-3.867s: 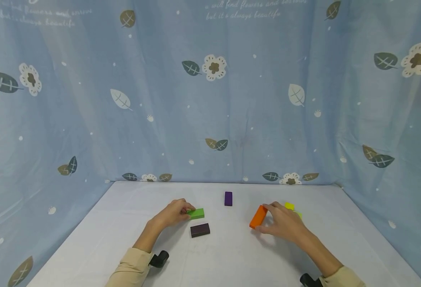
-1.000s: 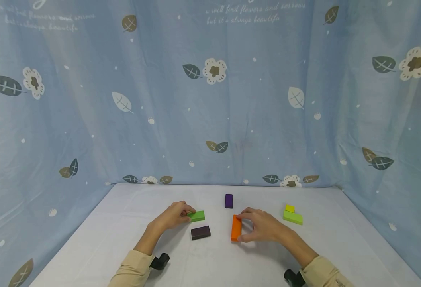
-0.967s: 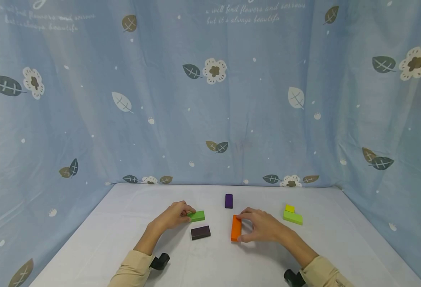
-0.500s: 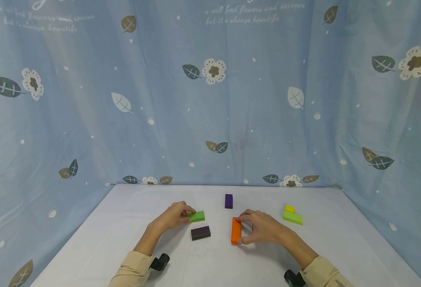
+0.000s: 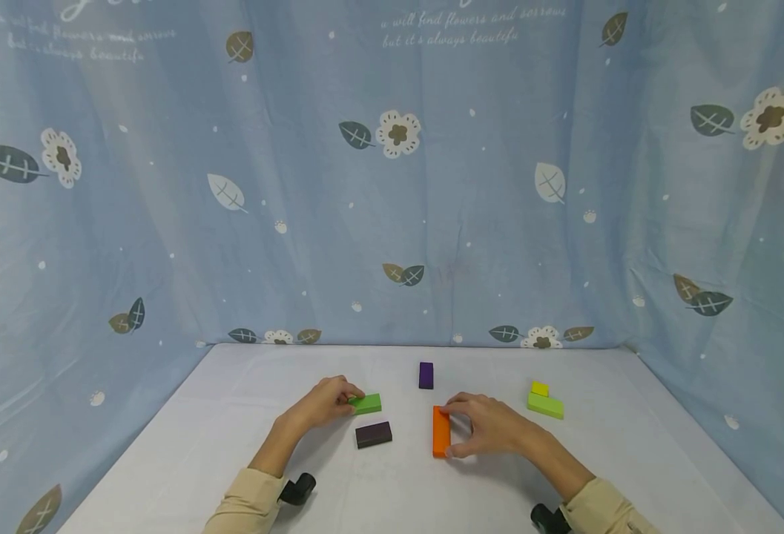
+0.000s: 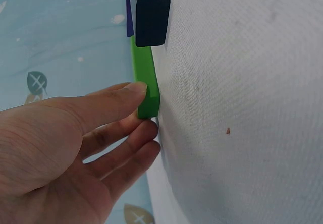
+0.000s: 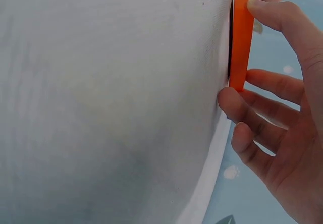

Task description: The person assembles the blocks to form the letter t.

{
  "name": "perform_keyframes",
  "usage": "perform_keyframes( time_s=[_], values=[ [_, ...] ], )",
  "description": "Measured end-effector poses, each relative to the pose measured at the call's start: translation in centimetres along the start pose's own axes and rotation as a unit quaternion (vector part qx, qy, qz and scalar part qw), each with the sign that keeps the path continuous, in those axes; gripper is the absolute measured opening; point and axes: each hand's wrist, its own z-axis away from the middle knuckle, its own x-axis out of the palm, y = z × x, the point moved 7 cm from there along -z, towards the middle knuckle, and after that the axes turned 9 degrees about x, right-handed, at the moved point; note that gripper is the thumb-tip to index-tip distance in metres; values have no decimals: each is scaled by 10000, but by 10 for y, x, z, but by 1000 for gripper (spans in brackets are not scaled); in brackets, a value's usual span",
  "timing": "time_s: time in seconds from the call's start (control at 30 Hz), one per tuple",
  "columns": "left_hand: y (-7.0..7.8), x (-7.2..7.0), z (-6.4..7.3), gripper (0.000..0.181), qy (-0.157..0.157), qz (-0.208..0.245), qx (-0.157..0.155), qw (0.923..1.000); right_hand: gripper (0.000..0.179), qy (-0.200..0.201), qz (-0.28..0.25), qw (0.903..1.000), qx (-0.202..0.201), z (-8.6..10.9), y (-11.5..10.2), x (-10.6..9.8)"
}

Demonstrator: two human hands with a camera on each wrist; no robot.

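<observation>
My left hand point(image 5: 325, 401) pinches the near-left end of a green block point(image 5: 367, 403) between thumb and fingers; the left wrist view shows the thumb on the near face of the green block point(image 6: 146, 75). My right hand point(image 5: 488, 424) spans an orange block point(image 5: 441, 432) lengthwise, thumb at the near end and fingers at the far end. That block stands with its long side pointing away from me. In the right wrist view the thumb and fingers touch both ends of the orange block point(image 7: 241, 40). A dark brown block point(image 5: 374, 434) lies just in front of the green one.
A purple block point(image 5: 426, 375) lies farther back, between the hands. To the right sit a small yellow block point(image 5: 540, 389) and a lime-green block point(image 5: 545, 405), side by side. A blue patterned curtain point(image 5: 392, 222) borders the white table point(image 5: 392, 497) at the back and sides.
My right hand has carried the orange block leftward from near the lime-green block and turned it straighter, then shifted it slightly toward me. My left hand stays on the green block.
</observation>
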Motion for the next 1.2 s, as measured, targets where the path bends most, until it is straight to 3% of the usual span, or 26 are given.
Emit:
perform_keyframes(
  time_s=[0.83, 1.2],
  values=[
    [0, 0, 0, 27, 1, -41, 30, 10000, 69, -242, 79, 9996, -80, 3, -3, 1],
    [0, 0, 1, 27, 21, 27, 66, 10000, 72, -397, -209, 9990, 69, 8, -4, 3]
  ],
)
